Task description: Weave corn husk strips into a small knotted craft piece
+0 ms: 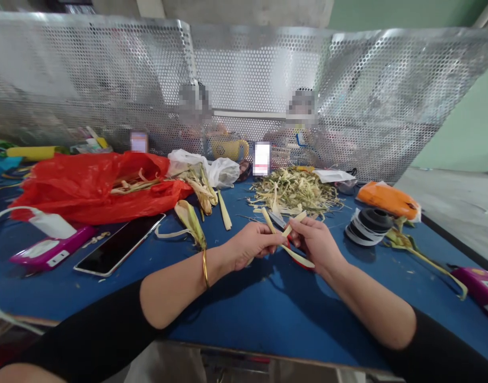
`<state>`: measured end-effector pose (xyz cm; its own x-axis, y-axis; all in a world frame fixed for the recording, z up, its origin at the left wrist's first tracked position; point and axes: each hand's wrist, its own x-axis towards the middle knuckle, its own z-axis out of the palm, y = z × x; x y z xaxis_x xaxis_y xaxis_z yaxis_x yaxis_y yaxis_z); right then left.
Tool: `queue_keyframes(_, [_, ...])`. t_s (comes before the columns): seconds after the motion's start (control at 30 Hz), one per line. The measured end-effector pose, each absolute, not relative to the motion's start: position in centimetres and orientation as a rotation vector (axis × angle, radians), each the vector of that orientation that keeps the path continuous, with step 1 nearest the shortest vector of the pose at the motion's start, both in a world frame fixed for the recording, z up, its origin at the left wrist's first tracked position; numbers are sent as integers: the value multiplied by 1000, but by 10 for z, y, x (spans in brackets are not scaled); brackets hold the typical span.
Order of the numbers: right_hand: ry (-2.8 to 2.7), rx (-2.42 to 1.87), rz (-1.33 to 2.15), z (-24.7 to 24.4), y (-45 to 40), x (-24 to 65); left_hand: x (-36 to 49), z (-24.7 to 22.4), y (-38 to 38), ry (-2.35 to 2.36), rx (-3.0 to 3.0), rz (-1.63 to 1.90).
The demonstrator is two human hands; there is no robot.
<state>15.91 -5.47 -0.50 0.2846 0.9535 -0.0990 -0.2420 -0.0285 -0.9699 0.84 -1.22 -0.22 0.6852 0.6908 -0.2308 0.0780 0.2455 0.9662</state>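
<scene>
My left hand (257,244), with a gold bangle at the wrist, pinches pale husk strips (269,219) over the middle of the blue table (244,319). Close beside it, my right hand (313,239) has its fingers closed on a pale strip (295,223) that crosses toward the left hand's strips. A curved pale strip end (299,259) hangs below the fingers. Red-handled scissors, partly hidden by the hands, lie behind them with grey blades (276,219) pointing away. Beyond is a heap of shredded husk (295,191).
Left are a red plastic bag (84,186) of husks, a phone (120,246), a purple power strip (55,252) and a husk (190,219). Right are a black-and-white spool (368,227) and an orange packet (388,200). A perforated metal screen (255,69) stands behind; people show through it.
</scene>
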Motion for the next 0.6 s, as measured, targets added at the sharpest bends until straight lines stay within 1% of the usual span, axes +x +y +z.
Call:
queue_keyframes(0.27, [-801,-1196,1038,1,-52,156,7,-2,-12,712,1323,518])
queue_keyframes(0.6, [-893,-1143,1180,-7,-49,171,8,-2,-11,721,1203,514])
